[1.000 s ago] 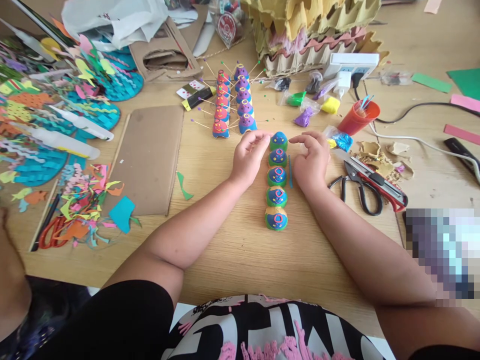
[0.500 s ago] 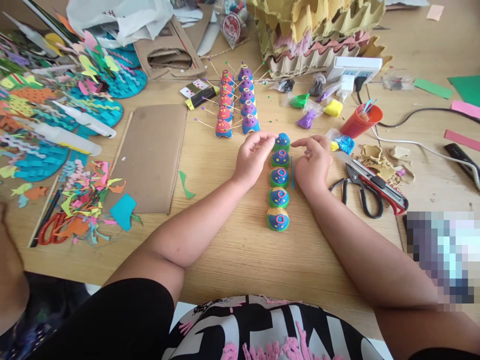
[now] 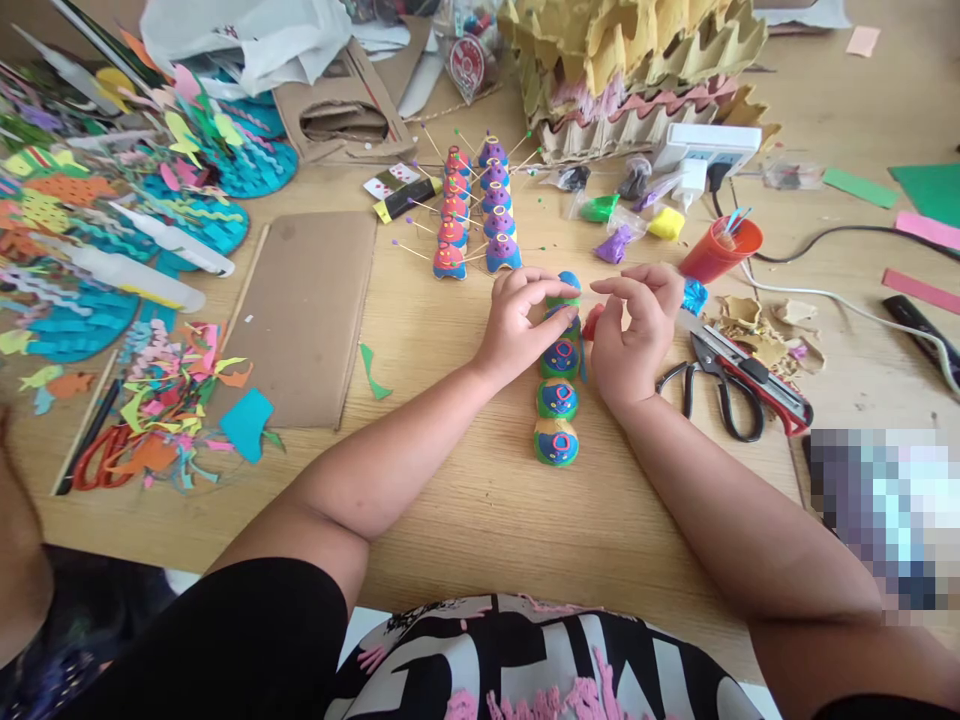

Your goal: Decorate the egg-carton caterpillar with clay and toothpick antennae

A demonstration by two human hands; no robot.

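In the head view, a red lump [image 3: 592,321] showed beside the right hand [image 3: 637,335] where none was seen half a second earlier; the left hand [image 3: 519,325] had shifted over the second of the blue-green domes [image 3: 559,357], its thumb partly covering it, and the fingertips of both hands stood closer together; toward the table's [image 3: 465,520] far edge stood an egg-carton stack [image 3: 637,110], a power strip [image 3: 706,148] and two pin-studded rows [image 3: 497,205]; toward its right edge, scissors [image 3: 724,390] and a utility knife [image 3: 754,370] lay just beyond the right hand, near an orange cup [image 3: 724,248]; the domes ran in a line toward the near edge, their far end between the hands; the red lump lay against the right hand's fingers; whether either hand gripped anything, I could not tell.
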